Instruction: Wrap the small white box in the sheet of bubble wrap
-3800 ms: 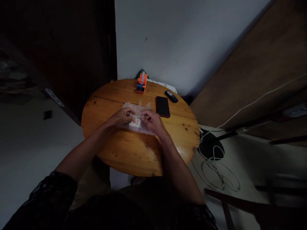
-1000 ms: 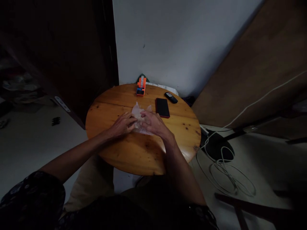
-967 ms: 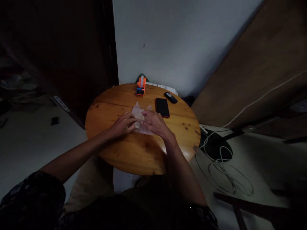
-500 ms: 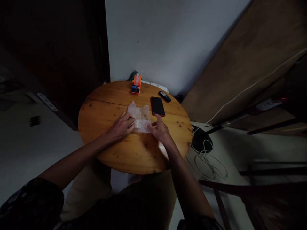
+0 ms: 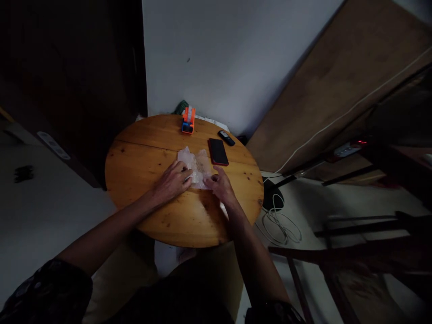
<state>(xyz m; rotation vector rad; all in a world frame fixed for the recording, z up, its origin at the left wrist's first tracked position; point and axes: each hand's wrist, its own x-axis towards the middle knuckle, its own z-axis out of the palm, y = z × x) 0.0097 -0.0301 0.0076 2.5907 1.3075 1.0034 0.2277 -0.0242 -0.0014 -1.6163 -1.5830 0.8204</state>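
Note:
A piece of clear, crinkled bubble wrap [image 5: 201, 163] lies on the round wooden table [image 5: 141, 148] in front of me. My left hand [image 5: 175, 178] rests on its left side, fingers curled and gripping the near left part. At the near right corner, my right hand [image 5: 220, 183] holds the edge between thumb and fingers, with the index finger raised a little. Part of the wrap near my left fingertips looks doubled over. Just beyond my right hand lies a dark smartphone [image 5: 218, 151] with a red edge.
An orange and blue tape dispenser [image 5: 188, 120] stands at the table's far side by the wall. A small black keypad phone [image 5: 226, 137] lies right of it. Coiled pale cable [image 5: 278, 225] and dark chair parts [image 5: 303, 254] are on the floor to the right.
My view has turned slightly, moving the table a little left in the picture. My fingers have shifted on the bubble wrap; the folded strip along its near edge now looks less flat across.

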